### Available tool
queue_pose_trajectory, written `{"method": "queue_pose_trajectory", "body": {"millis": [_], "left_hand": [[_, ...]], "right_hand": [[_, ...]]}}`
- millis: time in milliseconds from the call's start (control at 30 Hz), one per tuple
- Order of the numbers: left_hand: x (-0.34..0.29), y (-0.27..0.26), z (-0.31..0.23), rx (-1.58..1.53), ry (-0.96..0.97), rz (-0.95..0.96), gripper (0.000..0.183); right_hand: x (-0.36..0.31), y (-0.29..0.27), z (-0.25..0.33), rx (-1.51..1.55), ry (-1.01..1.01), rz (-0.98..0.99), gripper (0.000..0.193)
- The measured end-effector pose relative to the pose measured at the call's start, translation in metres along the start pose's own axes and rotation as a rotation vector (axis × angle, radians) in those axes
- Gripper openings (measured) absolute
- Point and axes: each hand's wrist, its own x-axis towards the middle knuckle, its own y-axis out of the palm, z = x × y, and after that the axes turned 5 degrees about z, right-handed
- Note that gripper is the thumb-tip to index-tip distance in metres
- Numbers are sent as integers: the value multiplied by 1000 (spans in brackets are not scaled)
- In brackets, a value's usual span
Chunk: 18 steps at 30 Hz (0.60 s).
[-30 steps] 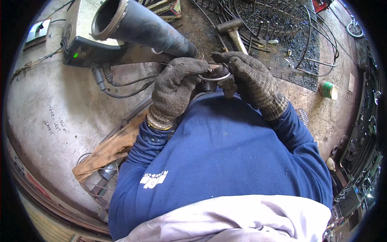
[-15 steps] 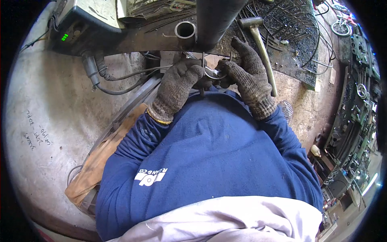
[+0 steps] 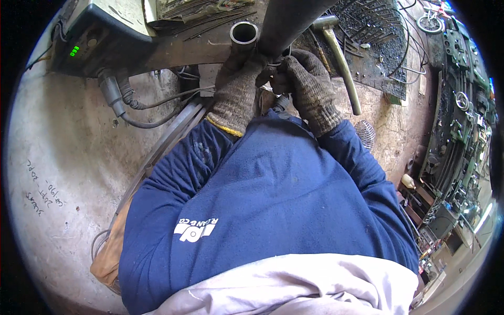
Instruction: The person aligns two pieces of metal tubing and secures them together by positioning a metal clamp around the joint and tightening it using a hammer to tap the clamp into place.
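Both my hands wear brown knitted work gloves and meet at the bench edge. My left hand [image 3: 239, 86] is closed just below the short open-ended pipe [image 3: 244, 34], beside the foot of a thick dark tube [image 3: 286, 26]. What its fingers hold is hidden. My right hand [image 3: 310, 86] is closed too, its fingertips pinched around a thin metal piece at the tube's lower end. Only a sliver of that piece shows, too little to name. A hammer [image 3: 340, 60] lies just right of my right hand, its handle hanging over the bench edge.
A machine with a green display [image 3: 74, 51] stands at the left, with thick cables [image 3: 152, 113] below it. Loose thin rods [image 3: 212, 26] lie on the bench [image 3: 189, 52]. Black debris and wires [image 3: 367, 31] cover its right side. A brown cloth [image 3: 110, 260] hangs low at the left.
Both hands have moved up against the tube and pipe. The right hand's raised fingers have curled in. The curved metal piece and thin rods seen between the hands are now mostly hidden.
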Motion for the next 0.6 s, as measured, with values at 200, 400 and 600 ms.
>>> {"method": "queue_pose_trajectory", "body": {"millis": [200, 400, 600], "left_hand": [[-10, 20, -10, -104, -6, -20, 34], [-13, 12, -16, 359, 97, 27, 30], [-6, -22, -33, 1355, 966, -278, 85]], "right_hand": [[8, 2, 2, 8, -2, -30, 33], [12, 4, -8, -40, -51, -70, 32], [7, 11, -1, 44, -17, -67, 33]]}}
